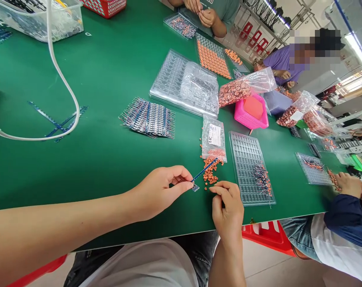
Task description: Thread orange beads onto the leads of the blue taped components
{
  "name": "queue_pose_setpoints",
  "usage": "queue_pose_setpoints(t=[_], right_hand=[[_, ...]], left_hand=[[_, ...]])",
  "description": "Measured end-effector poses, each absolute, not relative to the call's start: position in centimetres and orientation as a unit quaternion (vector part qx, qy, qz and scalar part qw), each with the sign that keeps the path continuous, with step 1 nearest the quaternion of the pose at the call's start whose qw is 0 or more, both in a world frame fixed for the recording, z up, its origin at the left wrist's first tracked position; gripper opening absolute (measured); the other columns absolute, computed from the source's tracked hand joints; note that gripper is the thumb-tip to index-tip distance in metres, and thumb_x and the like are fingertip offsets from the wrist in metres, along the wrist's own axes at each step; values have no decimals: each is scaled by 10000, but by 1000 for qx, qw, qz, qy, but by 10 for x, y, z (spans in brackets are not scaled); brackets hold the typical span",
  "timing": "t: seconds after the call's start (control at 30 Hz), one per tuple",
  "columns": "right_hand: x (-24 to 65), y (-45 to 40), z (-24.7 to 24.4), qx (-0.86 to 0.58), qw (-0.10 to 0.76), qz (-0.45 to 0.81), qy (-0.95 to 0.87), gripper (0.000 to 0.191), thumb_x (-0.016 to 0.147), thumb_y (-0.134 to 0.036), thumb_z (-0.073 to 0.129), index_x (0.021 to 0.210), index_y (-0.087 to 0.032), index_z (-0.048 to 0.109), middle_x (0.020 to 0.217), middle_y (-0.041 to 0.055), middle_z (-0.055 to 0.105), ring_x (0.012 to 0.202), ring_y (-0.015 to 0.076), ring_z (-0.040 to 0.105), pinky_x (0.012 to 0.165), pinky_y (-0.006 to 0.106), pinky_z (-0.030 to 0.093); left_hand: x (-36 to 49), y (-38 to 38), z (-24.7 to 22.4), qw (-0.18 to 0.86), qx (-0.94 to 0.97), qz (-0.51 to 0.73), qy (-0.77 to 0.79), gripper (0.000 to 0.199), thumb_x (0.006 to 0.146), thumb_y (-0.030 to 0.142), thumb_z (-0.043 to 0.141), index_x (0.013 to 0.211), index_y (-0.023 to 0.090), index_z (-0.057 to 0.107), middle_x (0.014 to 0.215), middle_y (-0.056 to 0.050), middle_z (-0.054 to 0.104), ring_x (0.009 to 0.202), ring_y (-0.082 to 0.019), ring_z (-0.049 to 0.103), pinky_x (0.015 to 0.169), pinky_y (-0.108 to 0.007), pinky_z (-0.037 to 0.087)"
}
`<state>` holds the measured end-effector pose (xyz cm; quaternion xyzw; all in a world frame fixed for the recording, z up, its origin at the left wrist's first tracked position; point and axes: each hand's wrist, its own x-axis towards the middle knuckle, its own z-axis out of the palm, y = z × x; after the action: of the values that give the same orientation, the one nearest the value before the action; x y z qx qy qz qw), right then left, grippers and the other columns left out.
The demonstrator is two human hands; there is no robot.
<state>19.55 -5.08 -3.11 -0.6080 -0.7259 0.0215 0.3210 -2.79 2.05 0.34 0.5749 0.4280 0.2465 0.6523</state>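
Observation:
My left hand (165, 189) pinches a thin blue strip (205, 169) that points up and to the right over small orange rings (210, 175). Just right of its fingertips is my right hand (228, 201), fingers curled, its index fingertip at the lower edge of the loose rings; anything between its fingers is too small to tell. A clear labelled bag (213, 137) lies above the rings. To the right, a clear ribbed tray (248, 159) bears a cluster of thin wired pieces with orange ends (263, 179). A stack of patterned strips (151, 118) lies up and left of my hands.
A white cable (62, 75) loops over crossed blue strips (59, 125) at left. Beyond are a large clear tray (170, 75), a pink basket (251, 119) and bags of orange parts (234, 91). Other people sit behind and at right, one with a dark blue sleeve (345, 215).

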Motion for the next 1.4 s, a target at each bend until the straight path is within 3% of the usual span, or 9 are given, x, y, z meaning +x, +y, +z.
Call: queue_pose_setpoints(t=[0.17, 0.47, 0.73, 0.83, 0.93, 1.1, 1.4], right_hand=[[197, -54, -28, -611, 335, 24, -717, 244, 937, -67, 525, 1038, -231, 675, 980, 63, 647, 937, 209, 623, 783, 374, 537], [204, -52, -20, -550, 255, 41, -795, 241, 956, -99, 617, 1142, -235, 686, 981, 66, 683, 882, 198, 633, 739, 360, 544], [205, -37, -13, -514, 191, 5, -836, 128, 971, -132, 599, 1055, -191, 676, 971, 79, 712, 860, 197, 648, 737, 352, 520], [197, -37, -14, -534, 222, 0, -816, 103, 949, -121, 596, 955, -193, 670, 911, 63, 698, 821, 187, 645, 717, 334, 508], [181, -44, -16, -574, 307, 61, -757, 113, 929, -113, 590, 884, -204, 639, 839, 20, 656, 724, 144, 612, 647, 279, 491], [161, -61, -22, -604, 435, 124, -656, 114, 938, -129, 589, 902, -226, 637, 825, -11, 622, 699, 114, 601, 582, 223, 469], [159, -63, -27, -588, 426, 45, -686, 112, 936, -118, 624, 970, -222, 652, 847, 2, 646, 737, 127, 630, 639, 242, 517]], left_hand=[[-28, 20, 1, 651, 577, 243, 429, 213, 881, 412, 601, 848, 209, 657, 794, 11, 681, 781, -182, 604, 737, -289, 462], [-28, 21, 5, 640, 589, 231, 436, 224, 880, 403, 576, 851, 195, 656, 777, 9, 657, 763, -179, 581, 728, -293, 444], [-28, 20, 5, 639, 595, 234, 426, 218, 881, 390, 573, 859, 188, 651, 808, -9, 674, 792, -194, 602, 766, -320, 463], [-29, 20, 4, 642, 591, 242, 424, 211, 882, 383, 577, 872, 184, 646, 842, -25, 696, 826, -211, 629, 795, -342, 484], [-29, 18, 3, 661, 582, 243, 406, 222, 902, 374, 568, 934, 177, 664, 936, -54, 734, 908, -232, 668, 859, -371, 506], [-29, 9, 2, 696, 574, 252, 350, 182, 926, 339, 578, 949, 183, 669, 1159, -87, 748, 1117, -247, 679, 1012, -389, 492], [-28, 0, 3, 720, 557, 259, 324, 127, 944, 300, 574, 910, 202, 647, 1119, -65, 779, 1238, -233, 655, 1050, -335, 488]])
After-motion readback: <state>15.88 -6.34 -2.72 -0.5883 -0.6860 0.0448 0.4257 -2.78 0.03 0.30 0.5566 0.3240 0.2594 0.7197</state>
